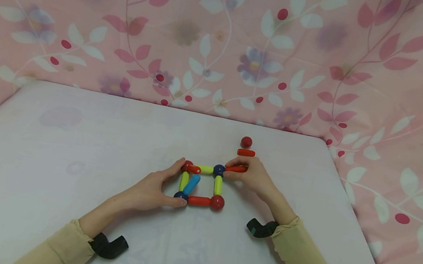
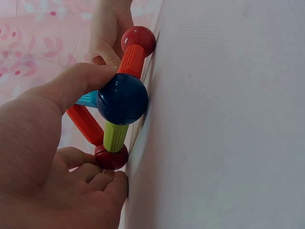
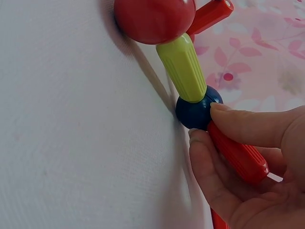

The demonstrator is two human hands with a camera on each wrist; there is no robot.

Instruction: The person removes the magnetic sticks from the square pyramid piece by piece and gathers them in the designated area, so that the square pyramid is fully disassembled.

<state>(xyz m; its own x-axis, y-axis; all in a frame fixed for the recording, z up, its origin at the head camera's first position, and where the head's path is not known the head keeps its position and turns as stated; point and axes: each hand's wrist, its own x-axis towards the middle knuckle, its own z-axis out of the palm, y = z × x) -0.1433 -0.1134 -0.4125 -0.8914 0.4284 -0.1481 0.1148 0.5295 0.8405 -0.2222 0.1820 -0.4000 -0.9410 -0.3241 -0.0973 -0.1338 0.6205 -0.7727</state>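
A square of magnetic rods and balls lies on the white table, with green rods (image 1: pixel 218 185) on three sides and a red rod (image 1: pixel 199 201) in front. From its left corners a blue rod (image 1: pixel 191 185) and another red rod (image 2: pixel 86 125) rise at a slant. My left hand (image 1: pixel 150 189) holds the left side, thumb on the front blue ball (image 2: pixel 123 99), fingertips at the back red ball (image 2: pixel 112 157). At the back right corner, my right hand (image 1: pixel 252 174) pinches a red rod (image 3: pixel 238 152) whose end meets the blue ball (image 3: pixel 193 112).
Behind my right hand lie a loose red rod (image 1: pixel 246 152) and a single red ball (image 1: pixel 246 142). A pink floral cloth (image 1: pixel 217 48) hangs along the table's back edge. Black curved pieces (image 1: pixel 109 246) stick out at both wrists.
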